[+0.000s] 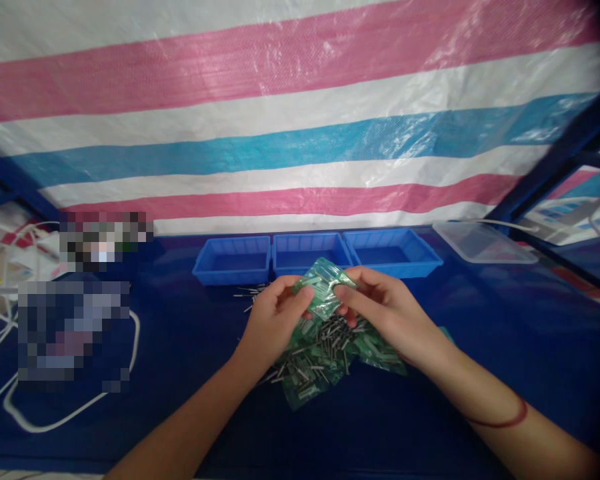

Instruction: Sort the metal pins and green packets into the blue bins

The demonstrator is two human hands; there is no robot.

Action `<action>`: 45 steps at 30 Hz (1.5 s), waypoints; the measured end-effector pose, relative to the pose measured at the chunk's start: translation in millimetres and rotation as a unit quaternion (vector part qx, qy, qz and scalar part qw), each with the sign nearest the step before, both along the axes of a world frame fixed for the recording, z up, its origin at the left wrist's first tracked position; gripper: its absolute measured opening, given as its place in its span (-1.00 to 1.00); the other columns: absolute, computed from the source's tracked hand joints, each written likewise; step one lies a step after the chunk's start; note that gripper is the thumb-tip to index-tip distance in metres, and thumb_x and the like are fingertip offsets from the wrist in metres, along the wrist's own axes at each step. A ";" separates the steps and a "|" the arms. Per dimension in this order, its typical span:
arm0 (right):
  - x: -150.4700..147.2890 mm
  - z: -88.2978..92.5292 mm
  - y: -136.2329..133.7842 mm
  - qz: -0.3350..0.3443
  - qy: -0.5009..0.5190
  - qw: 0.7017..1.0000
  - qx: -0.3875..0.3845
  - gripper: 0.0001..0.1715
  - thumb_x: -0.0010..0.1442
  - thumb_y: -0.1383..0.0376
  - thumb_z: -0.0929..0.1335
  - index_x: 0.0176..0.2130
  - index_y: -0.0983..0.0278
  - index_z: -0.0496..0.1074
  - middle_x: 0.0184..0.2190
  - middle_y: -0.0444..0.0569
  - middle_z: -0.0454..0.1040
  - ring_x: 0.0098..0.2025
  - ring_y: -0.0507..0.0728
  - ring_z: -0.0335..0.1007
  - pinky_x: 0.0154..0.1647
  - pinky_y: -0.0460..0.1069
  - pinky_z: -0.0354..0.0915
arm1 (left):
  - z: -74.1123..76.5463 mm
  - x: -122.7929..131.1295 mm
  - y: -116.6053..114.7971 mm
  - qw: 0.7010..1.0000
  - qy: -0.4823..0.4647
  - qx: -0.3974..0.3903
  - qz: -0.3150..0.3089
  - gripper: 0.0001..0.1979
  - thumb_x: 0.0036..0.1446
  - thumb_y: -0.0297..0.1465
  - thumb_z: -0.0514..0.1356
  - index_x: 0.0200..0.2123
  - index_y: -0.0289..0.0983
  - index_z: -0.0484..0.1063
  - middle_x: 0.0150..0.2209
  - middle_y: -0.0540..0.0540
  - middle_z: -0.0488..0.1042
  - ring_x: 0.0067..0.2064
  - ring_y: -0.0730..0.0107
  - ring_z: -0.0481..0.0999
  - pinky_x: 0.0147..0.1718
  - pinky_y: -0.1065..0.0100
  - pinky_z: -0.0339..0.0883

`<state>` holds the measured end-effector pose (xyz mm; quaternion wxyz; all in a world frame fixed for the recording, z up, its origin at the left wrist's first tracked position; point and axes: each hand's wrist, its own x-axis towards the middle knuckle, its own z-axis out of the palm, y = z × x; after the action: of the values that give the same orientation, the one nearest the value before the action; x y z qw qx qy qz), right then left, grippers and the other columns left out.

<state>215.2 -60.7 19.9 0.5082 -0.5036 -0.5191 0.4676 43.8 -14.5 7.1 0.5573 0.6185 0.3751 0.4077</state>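
Both of my hands hold one small green plastic bag (323,283) above a dark blue table (180,360). My left hand (275,317) pinches the bag's left edge with thumb and fingers. My right hand (380,310) grips its right side. Beneath the hands lies a heap of several more green bags (375,350) mixed with loose small metal pins (325,347). A few pins (247,293) lie scattered just behind the left hand.
Three blue plastic trays (233,260) (310,252) (393,250) stand in a row at the back of the table. A clear lid or tray (483,241) lies at the back right. White cable (75,413) loops on the left. A striped tarp (300,113) hangs behind.
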 end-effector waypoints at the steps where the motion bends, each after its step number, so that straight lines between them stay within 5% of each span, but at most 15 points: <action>1: 1.5 -0.2 0.5 0.001 0.009 1.000 -0.007 -0.70 0.12 0.09 0.38 -0.35 0.28 0.40 -0.55 -0.15 0.39 -0.57 -0.03 0.28 -0.53 -0.10 0.27 | 2.5 -1.7 1.1 1.000 0.005 0.012 -0.001 -0.75 0.14 -0.24 0.19 -0.22 -0.30 0.46 -0.36 -0.07 0.54 -0.42 0.43 0.50 -0.41 0.40 0.42; 10: 6.7 3.8 -2.3 -0.010 0.028 0.999 -0.023 -0.62 0.13 0.06 0.38 -0.52 0.29 0.37 -0.65 -0.21 0.29 -0.67 -0.08 0.20 -0.69 -0.16 0.15 | 17.6 -14.0 7.7 0.995 0.046 0.084 0.026 -0.81 0.12 -0.28 0.20 -0.31 -0.31 0.45 -0.56 0.03 0.44 -0.52 0.50 0.43 -0.48 0.45 0.36; 14: 4.9 4.9 -3.2 -0.034 0.062 0.997 -0.035 -0.67 0.07 0.05 0.41 -0.41 0.29 0.45 -0.58 -0.15 0.42 -0.74 -0.10 0.18 -0.83 -0.19 -0.01 | 18.2 -15.6 8.8 0.990 0.069 0.109 0.049 -0.82 0.12 -0.27 0.21 -0.36 -0.29 0.41 -0.58 0.07 0.38 -0.57 0.56 0.36 -0.54 0.50 0.28; 22: 5.7 4.5 -0.8 -0.064 0.102 0.993 -0.004 -0.65 0.09 0.06 0.40 -0.29 0.30 0.54 -0.39 0.04 0.55 -0.48 0.05 0.47 -0.71 -0.16 0.27 | 13.8 -14.1 9.6 0.993 0.042 0.110 0.015 -0.78 0.18 -0.25 0.14 -0.24 -0.28 0.42 -0.42 -0.04 0.52 -0.54 0.55 0.42 -0.53 0.49 0.31; 28: 6.7 3.8 -0.1 -0.067 0.054 0.996 0.032 -0.73 0.04 0.19 0.44 -0.24 0.27 0.56 -0.44 -0.06 0.53 -0.42 0.06 0.48 -0.56 -0.09 0.46 | 14.5 -15.2 11.1 0.986 0.077 0.140 0.044 -0.76 0.20 -0.25 0.14 -0.25 -0.29 0.48 -0.59 0.04 0.41 -0.53 0.51 0.42 -0.49 0.48 0.31; 40: 2.9 4.3 0.0 -0.102 0.028 0.991 0.077 -0.58 0.03 0.22 0.44 -0.09 0.26 0.45 -0.46 -0.13 0.45 -0.45 0.04 0.48 -0.53 -0.04 0.52 | 14.0 -14.5 11.4 0.983 0.078 0.158 0.056 -0.68 0.14 -0.33 0.19 -0.03 -0.24 0.47 -0.32 -0.06 0.57 -0.46 0.47 0.50 -0.44 0.43 0.45; 45: 3.8 4.9 -1.1 -0.114 -0.001 0.991 0.071 -0.70 0.03 0.22 0.44 -0.19 0.26 0.50 -0.47 -0.09 0.50 -0.47 0.06 0.48 -0.53 -0.04 0.51 | 13.2 -14.3 12.1 0.977 0.122 0.165 0.058 -0.70 0.15 -0.34 0.18 -0.06 -0.28 0.50 -0.33 -0.08 0.56 -0.46 0.46 0.50 -0.43 0.41 0.45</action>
<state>218.9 -61.8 24.9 0.5925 -0.5224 -0.4907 0.3679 29.6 -2.4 20.3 0.3733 0.7242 0.4027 0.4172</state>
